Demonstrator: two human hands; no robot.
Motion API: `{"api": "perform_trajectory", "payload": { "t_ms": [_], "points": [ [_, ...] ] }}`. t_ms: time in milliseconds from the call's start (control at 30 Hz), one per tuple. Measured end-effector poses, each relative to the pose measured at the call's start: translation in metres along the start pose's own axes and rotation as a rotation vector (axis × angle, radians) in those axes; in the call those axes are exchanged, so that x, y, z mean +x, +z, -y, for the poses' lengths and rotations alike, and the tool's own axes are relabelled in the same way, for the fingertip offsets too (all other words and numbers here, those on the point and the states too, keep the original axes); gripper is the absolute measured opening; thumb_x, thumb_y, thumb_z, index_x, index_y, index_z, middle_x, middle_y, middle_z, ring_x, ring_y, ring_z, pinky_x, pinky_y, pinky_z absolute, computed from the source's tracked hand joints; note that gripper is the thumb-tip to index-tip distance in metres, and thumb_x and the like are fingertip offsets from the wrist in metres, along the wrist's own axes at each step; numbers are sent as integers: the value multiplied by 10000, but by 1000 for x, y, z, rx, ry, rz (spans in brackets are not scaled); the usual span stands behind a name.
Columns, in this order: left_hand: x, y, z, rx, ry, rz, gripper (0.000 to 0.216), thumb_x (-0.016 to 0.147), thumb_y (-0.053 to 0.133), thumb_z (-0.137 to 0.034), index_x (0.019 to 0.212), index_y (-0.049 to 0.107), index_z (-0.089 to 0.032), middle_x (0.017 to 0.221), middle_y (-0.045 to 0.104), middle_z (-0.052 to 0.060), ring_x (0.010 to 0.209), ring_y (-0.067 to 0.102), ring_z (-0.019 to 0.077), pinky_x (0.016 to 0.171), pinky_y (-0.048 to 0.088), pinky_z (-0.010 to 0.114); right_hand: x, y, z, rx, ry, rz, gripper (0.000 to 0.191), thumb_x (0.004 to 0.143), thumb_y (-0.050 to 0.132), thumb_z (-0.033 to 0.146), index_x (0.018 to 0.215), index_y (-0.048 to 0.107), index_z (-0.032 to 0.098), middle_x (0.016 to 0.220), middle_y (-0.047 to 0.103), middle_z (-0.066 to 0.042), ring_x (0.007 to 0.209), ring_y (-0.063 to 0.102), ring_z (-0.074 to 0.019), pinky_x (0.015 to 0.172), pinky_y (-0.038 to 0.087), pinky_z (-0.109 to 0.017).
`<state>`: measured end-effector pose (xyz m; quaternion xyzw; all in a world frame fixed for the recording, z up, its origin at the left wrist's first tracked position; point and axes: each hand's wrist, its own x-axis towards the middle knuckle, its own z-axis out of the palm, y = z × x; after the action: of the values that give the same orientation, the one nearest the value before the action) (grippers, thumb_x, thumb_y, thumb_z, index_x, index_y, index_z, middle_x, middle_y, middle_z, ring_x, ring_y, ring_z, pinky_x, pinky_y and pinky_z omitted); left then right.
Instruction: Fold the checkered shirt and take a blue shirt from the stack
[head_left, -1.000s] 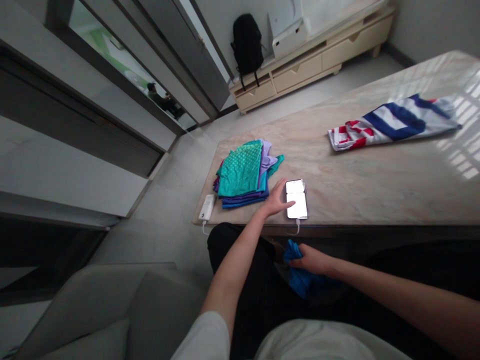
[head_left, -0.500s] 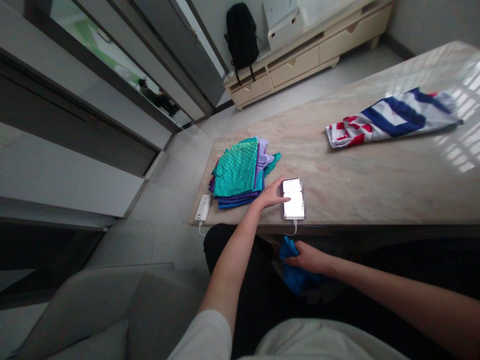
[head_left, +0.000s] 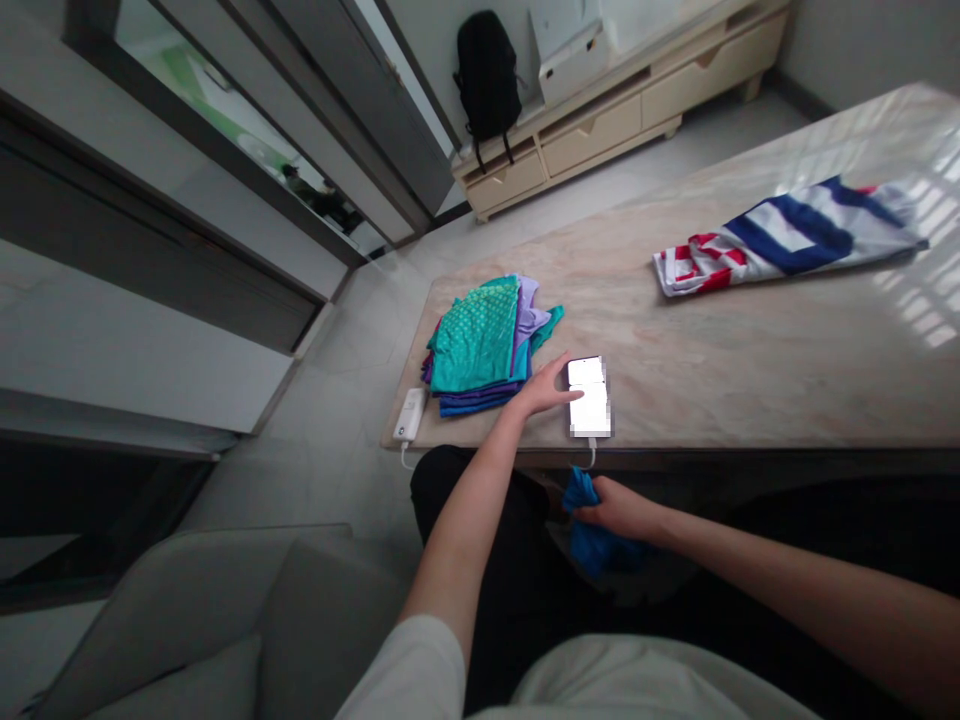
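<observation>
My left hand (head_left: 546,390) rests on the marble table (head_left: 720,350), fingers spread, with fingertips touching the lit screen of a phone (head_left: 589,396) that lies near the front edge with a cable plugged in. Just left of that hand sits a stack of folded teal, purple and blue garments (head_left: 480,345). Below the table edge, my right hand (head_left: 615,508) grips a bunched blue cloth (head_left: 589,540) over my lap.
A white power bank (head_left: 409,415) lies at the table's left corner. A red, white and blue striped garment (head_left: 787,236) lies at the far right. A black backpack (head_left: 487,75) leans by a low cream cabinet (head_left: 600,110). A grey sofa (head_left: 187,620) is at lower left.
My left hand stays on the phone with little shift. My right hand with the blue cloth has risen slightly toward the table edge.
</observation>
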<state>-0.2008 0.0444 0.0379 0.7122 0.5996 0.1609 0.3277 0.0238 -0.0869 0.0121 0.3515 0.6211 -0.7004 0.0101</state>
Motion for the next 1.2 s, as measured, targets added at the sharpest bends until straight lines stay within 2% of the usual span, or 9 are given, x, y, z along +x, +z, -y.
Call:
{"api": "perform_trajectory", "payload": {
  "t_ms": [67, 233, 367, 600, 733, 833, 900, 1067, 1200],
  "points": [
    [1, -1, 1, -23, -8, 2, 1028, 756, 848, -411, 1624, 343, -190, 1649, 403, 130, 1522, 392, 314, 1273, 308, 445, -1, 0, 1, 4, -7, 5, 142, 854, 673, 225, 763, 602, 142, 746, 620, -8, 674, 497, -115, 630, 375, -238],
    [3, 0, 3, -56, -27, -30, 902, 862, 730, -342, 1635, 307, -147, 1592, 482, 152, 1475, 463, 285, 1255, 339, 430, 0, 0, 0, 7, 0, -12, 117, 850, 682, 235, 813, 628, 138, 775, 643, -15, 691, 524, -123, 632, 380, -236],
    [1, 1, 3, -45, -17, -16, 1016, 784, 821, -387, 1637, 307, -185, 1604, 471, 128, 1468, 465, 308, 1244, 361, 445, 0, 0, 0, 12, -3, -4, 116, 849, 677, 224, 798, 620, 137, 743, 638, -8, 665, 510, -115, 632, 381, -236],
    [4, 5, 3, -24, -35, -40, 822, 846, 682, -207, 1606, 371, -162, 1623, 442, 133, 1489, 442, 290, 1242, 366, 450, -5, -2, 8, -1, 25, -29, 77, 843, 678, 207, 834, 649, 135, 823, 684, -37, 728, 567, -143, 656, 392, -245],
    [3, 5, 2, -23, -38, -42, 816, 864, 711, -299, 1602, 382, -183, 1623, 444, 127, 1488, 443, 298, 1246, 356, 464, -3, -2, 6, 2, 6, -16, 94, 846, 675, 217, 808, 642, 138, 779, 665, -23, 701, 542, -133, 646, 387, -244],
    [1, 4, 2, -23, -24, -35, 932, 806, 799, -395, 1609, 369, -201, 1630, 436, 122, 1492, 434, 319, 1251, 346, 479, -1, -2, 3, 12, -14, -3, 105, 848, 667, 219, 791, 631, 139, 742, 644, -10, 665, 513, -120, 633, 380, -239],
    [1, 3, 2, -21, -11, -28, 973, 777, 826, -388, 1611, 364, -194, 1638, 423, 122, 1496, 428, 316, 1255, 345, 464, 0, -2, 2, 15, -22, 1, 108, 848, 665, 220, 787, 631, 138, 739, 645, -11, 659, 510, -118, 634, 382, -241],
    [3, 3, 4, -19, -7, -38, 802, 873, 686, -296, 1601, 380, -158, 1624, 442, 132, 1501, 427, 280, 1254, 347, 444, -1, -3, 4, 12, -26, -15, 97, 844, 666, 215, 795, 640, 135, 769, 662, -26, 696, 540, -135, 667, 400, -254],
    [2, 3, 3, -12, -8, -24, 920, 787, 798, -363, 1596, 394, -191, 1651, 399, 125, 1513, 403, 317, 1258, 336, 467, 0, -2, 3, 21, -44, -17, 99, 832, 671, 207, 773, 629, 140, 756, 655, -17, 691, 529, -129, 673, 407, -250]
  ]
}}
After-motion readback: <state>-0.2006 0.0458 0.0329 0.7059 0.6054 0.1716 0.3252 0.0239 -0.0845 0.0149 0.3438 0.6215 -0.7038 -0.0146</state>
